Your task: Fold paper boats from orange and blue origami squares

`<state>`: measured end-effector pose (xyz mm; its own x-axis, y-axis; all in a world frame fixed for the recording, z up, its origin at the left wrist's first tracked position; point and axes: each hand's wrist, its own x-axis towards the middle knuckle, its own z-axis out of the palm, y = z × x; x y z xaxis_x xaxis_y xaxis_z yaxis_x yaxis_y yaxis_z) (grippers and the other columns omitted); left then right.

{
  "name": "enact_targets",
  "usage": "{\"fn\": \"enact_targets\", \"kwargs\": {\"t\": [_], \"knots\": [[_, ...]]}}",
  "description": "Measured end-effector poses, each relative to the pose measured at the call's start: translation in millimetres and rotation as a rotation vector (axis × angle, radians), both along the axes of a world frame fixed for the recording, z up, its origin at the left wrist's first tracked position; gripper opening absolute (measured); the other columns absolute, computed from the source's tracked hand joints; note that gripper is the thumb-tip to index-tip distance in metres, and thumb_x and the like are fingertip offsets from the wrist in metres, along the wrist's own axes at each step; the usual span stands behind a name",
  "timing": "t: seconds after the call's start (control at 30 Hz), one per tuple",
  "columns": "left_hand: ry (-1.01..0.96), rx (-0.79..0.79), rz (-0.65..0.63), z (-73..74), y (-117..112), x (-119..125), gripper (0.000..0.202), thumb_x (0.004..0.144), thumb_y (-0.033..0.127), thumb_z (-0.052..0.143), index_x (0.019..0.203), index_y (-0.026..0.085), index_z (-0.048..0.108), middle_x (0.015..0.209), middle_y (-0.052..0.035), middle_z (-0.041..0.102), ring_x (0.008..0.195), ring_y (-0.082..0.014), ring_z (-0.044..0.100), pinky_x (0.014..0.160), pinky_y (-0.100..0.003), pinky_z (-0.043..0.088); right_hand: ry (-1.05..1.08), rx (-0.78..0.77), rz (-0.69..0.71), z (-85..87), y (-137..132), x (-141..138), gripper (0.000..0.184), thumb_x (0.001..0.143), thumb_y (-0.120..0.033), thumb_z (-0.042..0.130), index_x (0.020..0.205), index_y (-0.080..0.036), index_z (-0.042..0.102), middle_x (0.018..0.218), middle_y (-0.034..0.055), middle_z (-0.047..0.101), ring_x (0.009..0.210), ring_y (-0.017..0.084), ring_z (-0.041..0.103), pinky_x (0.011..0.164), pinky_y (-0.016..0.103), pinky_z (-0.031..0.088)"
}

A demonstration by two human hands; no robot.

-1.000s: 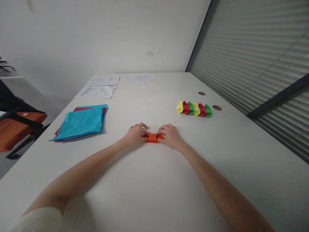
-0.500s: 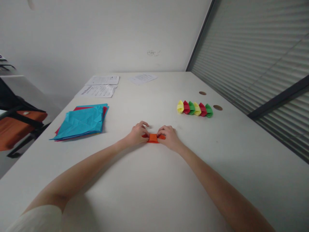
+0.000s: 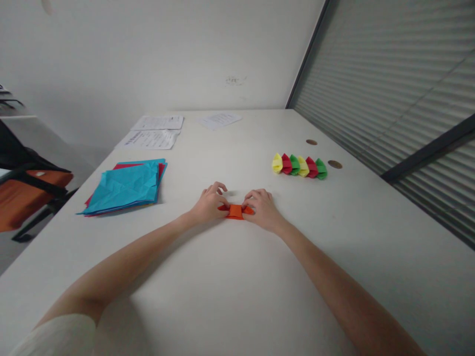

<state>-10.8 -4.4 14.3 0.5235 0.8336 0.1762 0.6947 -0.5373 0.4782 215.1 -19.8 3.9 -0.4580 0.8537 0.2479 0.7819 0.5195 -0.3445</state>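
A small folded piece of orange paper [image 3: 235,211] lies on the white table in front of me, with a flat square middle and loose ends at both sides. My left hand [image 3: 211,203] pinches its left end between thumb and fingers. At the opposite end, my right hand [image 3: 262,209] grips the paper the same way, fingers curled. Fingertips cover parts of both ends. Up and to the right, several folded paper bows [image 3: 300,166] in yellow, red and green stand in an overlapping row.
A stack of coloured paper sheets [image 3: 128,184], blue on top, lies to the left. Printed pages [image 3: 152,139] and another sheet [image 3: 220,120] rest farther back. Two round holes [image 3: 335,164] pierce the table near the window blinds [image 3: 393,89]. An orange-seated chair [image 3: 33,195] stands at left.
Both hands stay on the orange paper and have barely shifted. The fingers of my right hand are raised slightly more, and the left fingers have moved a little to the left.
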Motion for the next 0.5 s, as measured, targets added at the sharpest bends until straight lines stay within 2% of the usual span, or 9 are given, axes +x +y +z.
{"fn": "enact_targets", "kwargs": {"t": [0.13, 0.27, 0.5], "knots": [[-0.004, -0.007, -0.01, 1.0, -0.5, -0.1, 0.009, 0.071, 0.023, 0.075, 0.079, 0.023, 0.077, 0.123, -0.008, 0.046, 0.107, -0.0259, 0.055, 0.094, -0.046, 0.046, 0.008, 0.067, 0.016, -1.7, -0.1, 0.9, 0.01, 0.075, -0.029, 0.076, 0.081, -0.023, 0.072, 0.102, 0.006, 0.065, 0.106, 0.028, 0.045, 0.091, 0.045, 0.034], [0.021, -0.067, 0.003, 0.7, 0.3, -0.8, 0.012, 0.073, 0.026, 0.073, 0.083, 0.024, 0.078, 0.126, -0.0081, 0.044, 0.104, -0.0254, 0.057, 0.094, -0.046, 0.047, -0.006, 0.041, 0.006, -1.1, 0.3, 1.0, 0.01, 0.074, -0.029, 0.076, 0.081, -0.024, 0.072, 0.103, 0.0062, 0.064, 0.106, 0.029, 0.045, 0.091, 0.046, 0.034], [0.076, -0.075, 0.015, 0.5, 1.0, -1.8, 0.016, 0.074, 0.031, 0.071, 0.088, 0.025, 0.077, 0.128, -0.0084, 0.043, 0.105, -0.0263, 0.058, 0.097, -0.05, 0.044, -0.033, 0.001, -0.009, 0.9, -0.3, 0.2, 0.011, 0.074, -0.03, 0.075, 0.082, -0.023, 0.071, 0.104, 0.006, 0.064, 0.105, 0.029, 0.046, 0.091, 0.046, 0.035]]}}
